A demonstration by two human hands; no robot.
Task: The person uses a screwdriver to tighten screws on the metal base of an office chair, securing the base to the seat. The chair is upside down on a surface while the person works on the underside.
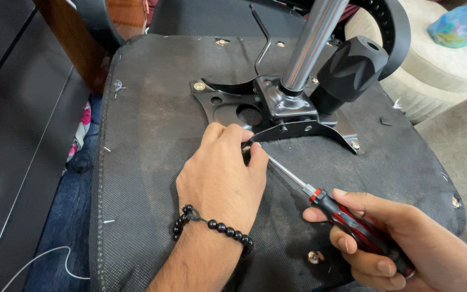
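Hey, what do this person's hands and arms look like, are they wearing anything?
Both hands are bare, no gloves. The left hand has a bracelet of round glossy black beads around the wrist, with a small knot of beads at one side. The right hand shows no ring, watch or band. No sleeves reach either forearm in view.

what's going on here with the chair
A person works on the underside of an upturned office chair seat. The right hand holds a red-and-black screwdriver, its shaft aimed at the corner of the black metal mounting plate. The left hand, wearing a black bead bracelet, pinches around the tip there. The chrome gas-lift column is attached.
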